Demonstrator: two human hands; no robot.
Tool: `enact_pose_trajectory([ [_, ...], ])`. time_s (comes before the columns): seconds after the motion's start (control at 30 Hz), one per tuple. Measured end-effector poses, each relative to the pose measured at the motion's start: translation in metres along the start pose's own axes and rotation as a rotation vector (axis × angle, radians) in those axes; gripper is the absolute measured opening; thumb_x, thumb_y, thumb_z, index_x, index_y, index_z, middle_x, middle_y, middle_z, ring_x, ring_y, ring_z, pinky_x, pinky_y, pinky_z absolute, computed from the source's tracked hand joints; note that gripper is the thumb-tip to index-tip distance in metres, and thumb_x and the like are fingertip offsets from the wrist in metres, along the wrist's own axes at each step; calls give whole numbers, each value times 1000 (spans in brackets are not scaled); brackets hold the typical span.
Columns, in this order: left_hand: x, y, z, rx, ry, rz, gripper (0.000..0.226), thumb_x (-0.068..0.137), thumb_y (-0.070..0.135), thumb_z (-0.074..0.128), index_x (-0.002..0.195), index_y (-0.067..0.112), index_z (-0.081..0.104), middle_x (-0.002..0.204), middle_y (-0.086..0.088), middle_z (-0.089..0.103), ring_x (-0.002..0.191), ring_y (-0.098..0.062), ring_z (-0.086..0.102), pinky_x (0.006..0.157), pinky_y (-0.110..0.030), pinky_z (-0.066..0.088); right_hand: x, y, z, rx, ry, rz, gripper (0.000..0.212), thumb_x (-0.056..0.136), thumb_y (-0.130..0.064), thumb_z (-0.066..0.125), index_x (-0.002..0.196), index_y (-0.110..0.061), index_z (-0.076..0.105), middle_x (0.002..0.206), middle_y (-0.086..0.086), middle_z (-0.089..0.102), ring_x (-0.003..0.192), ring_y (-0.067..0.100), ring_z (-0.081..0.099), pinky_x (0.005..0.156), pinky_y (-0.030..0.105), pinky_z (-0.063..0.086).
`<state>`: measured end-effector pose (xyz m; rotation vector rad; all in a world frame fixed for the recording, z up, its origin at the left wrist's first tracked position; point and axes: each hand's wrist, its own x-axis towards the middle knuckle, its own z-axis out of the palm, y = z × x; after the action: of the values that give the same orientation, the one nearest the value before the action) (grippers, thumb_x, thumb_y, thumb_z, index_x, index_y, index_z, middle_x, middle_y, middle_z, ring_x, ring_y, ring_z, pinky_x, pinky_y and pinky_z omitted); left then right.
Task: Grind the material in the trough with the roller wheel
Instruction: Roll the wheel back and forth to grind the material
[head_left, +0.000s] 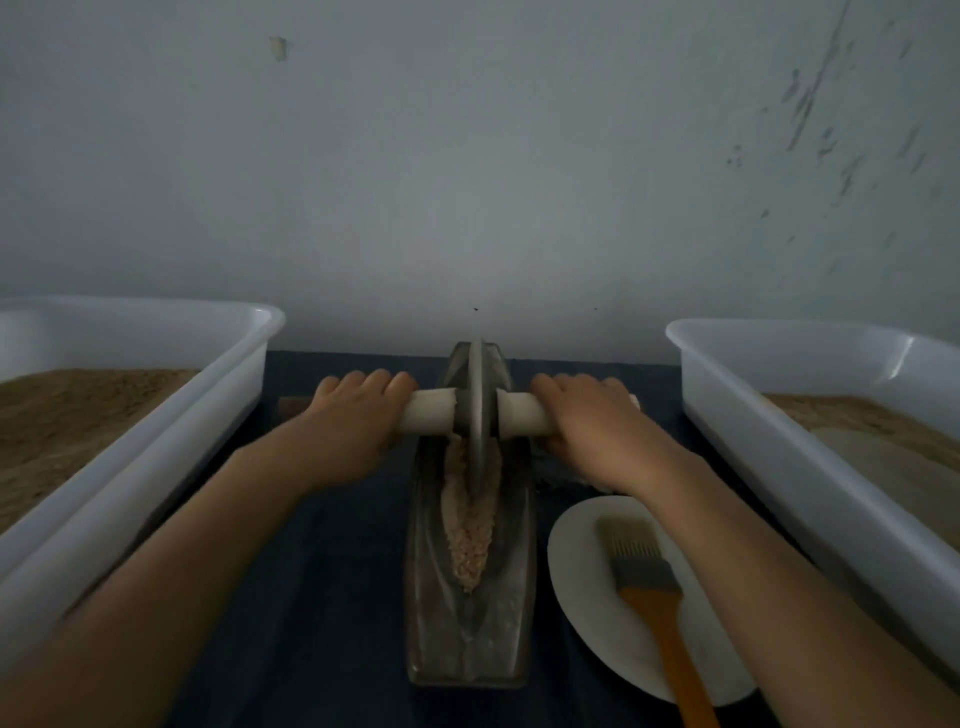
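Two hands on the roller wheel's (479, 410) pale handle (431, 411), one each side of the disc: left hand (358, 415) curled over the left stub, right hand (592, 426) curled over the right stub, fingers wrapped on top, thumbs not visible. Wheel upright, sitting in the groove toward the far end of the trough (470, 525), close to the desk's back edge by the wall (467, 156). Trough long, dark metal, running front to back along the middle of the desk (332, 571), on a dark blue covering. Material (470, 525) tan, crumbly, lying in the groove from just under the wheel toward the near end, split either side of the disc at the contact point. Near end of the groove bare. Just right of the trough, toward the front edge: white plate (582, 582) with an orange-handled brush (649, 577) lying on it, bristles pointing away, partly under the right forearm. White bin (156, 395) at the left edge, white bin (779, 415) at the right edge, both holding brownish granular stuff.
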<state>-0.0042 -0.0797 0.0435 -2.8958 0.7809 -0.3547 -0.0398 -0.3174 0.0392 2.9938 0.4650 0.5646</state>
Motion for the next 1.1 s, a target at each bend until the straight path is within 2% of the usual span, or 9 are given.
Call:
enact_pose_trajectory([
  [0.1, 8, 3, 14, 54, 233, -26, 43, 85, 19, 61, 124, 14, 46, 114, -7, 49, 102, -28, 49, 86, -39, 35, 6, 6, 15, -17, 134, 14, 29, 87, -21, 57, 115, -16, 50, 109, 4, 55, 100, 25, 48, 75, 35, 26],
  [0.17, 11, 4, 18, 44, 344, -17, 50, 66, 3, 75, 113, 5, 58, 99, -15, 57, 85, -35, 54, 77, -43, 42, 8, 6, 20, -19, 164, 40, 32, 87, -21, 59, 117, -15, 51, 111, 4, 56, 101, 25, 48, 78, 35, 27],
  [0.23, 14, 4, 19, 57, 374, -10, 52, 59, -1, 77, 108, 3, 60, 93, -16, 58, 79, -36, 55, 72, -43, 44, 7, 6, 21, -14, 164, 56, 32, 89, -22, 57, 119, -16, 50, 112, 3, 55, 102, 23, 47, 78, 34, 26],
  [0.37, 8, 2, 16, 15, 268, 13, 38, 82, 21, 63, 117, 15, 49, 109, -6, 53, 96, -27, 51, 82, -37, 35, 2, 2, 16, -42, 91, 52, 32, 90, -24, 53, 120, -18, 45, 112, 2, 53, 101, 22, 46, 76, 33, 24],
  [0.5, -5, -4, 8, -88, 94, 51, 42, 89, 40, 52, 124, 25, 34, 122, 5, 44, 109, -15, 46, 91, -29, 32, -6, -9, -2, -55, -32, 27, 30, 89, -25, 54, 116, -18, 43, 109, 3, 54, 98, 23, 49, 71, 32, 22],
  [0.7, -23, 6, -29, -80, -267, 120, 39, 92, 43, 50, 120, 25, 31, 121, 5, 46, 107, -14, 48, 91, -29, 36, -25, -21, -40, 94, -395, 13, 27, 90, -24, 55, 111, -17, 41, 106, 4, 55, 90, 20, 52, 68, 29, 33],
  [0.83, -31, 3, -49, -260, -488, 127, 32, 91, 40, 52, 112, 29, 31, 104, 10, 46, 94, -8, 50, 88, -26, 41, -30, -25, -60, 131, -527, -34, 21, 91, -23, 53, 98, -19, 34, 82, -4, 44, 67, 9, 41, 51, 21, 28],
  [0.97, -27, 2, -41, -203, -450, 130, 30, 92, 40, 51, 110, 27, 32, 105, 8, 45, 96, -11, 47, 87, -28, 38, -25, -23, -54, 96, -513, -19, 27, 91, -22, 53, 114, -15, 40, 87, -4, 44, 72, 10, 43, 51, 21, 28],
  [1.1, -10, 3, -15, -58, -151, 49, 34, 93, 42, 46, 117, 22, 34, 119, 1, 45, 108, -19, 46, 91, -34, 33, -10, -12, -27, 42, -278, 28, 29, 89, -25, 55, 113, -17, 42, 110, 2, 54, 95, 21, 51, 68, 31, 27],
])
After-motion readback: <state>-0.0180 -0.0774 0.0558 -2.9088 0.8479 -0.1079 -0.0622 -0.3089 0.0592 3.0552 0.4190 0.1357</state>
